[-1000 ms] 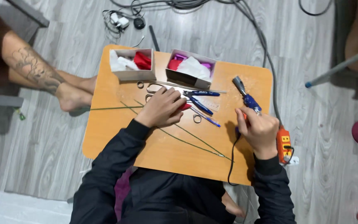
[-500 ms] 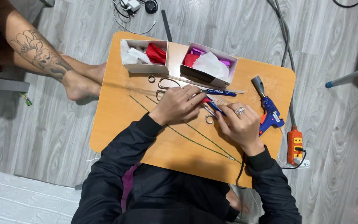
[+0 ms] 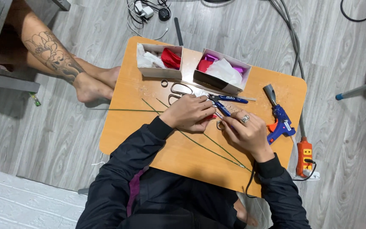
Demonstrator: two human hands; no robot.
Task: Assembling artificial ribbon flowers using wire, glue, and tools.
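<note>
2 open boxes [image 3: 159,63] at the table's [image 3: 149,144] far edge, scissors [image 3: 178,90] before them, glue gun [image 3: 278,118] right

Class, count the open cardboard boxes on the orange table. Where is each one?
2. One box sits at the table's far edge, left of centre; the other box stands just right of it. None appear hidden.

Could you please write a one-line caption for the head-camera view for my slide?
Left hand and right hand meet over thin green wires on an orange table, blue glue gun alongside.
</note>
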